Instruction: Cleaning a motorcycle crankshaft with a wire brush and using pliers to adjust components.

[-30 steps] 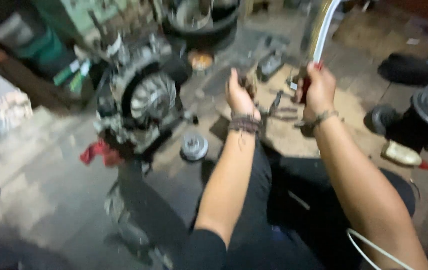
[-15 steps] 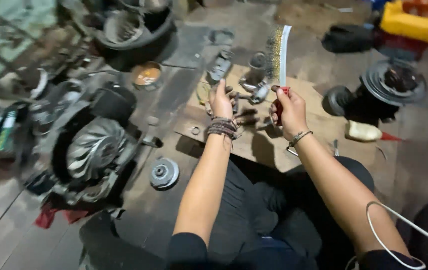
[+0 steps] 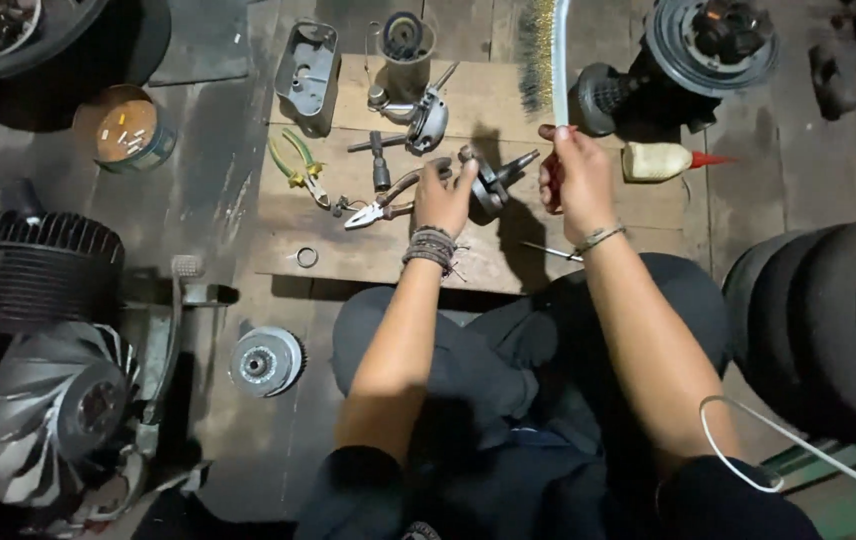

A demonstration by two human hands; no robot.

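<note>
Both hands have drawn closer together: the left hand (image 3: 445, 197) now grips the crankshaft (image 3: 488, 178) on the wooden board (image 3: 468, 95), while the right hand (image 3: 573, 178) keeps clutching the upright wire brush (image 3: 540, 55), poised beside it for scrubbing.

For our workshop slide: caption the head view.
Left hand grips a crankshaft; right hand raises a wire brush.

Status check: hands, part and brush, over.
Left hand grips metal part over board. Right hand holds wire brush upright, bristles clear of part. Pliers beside left hand.
</note>
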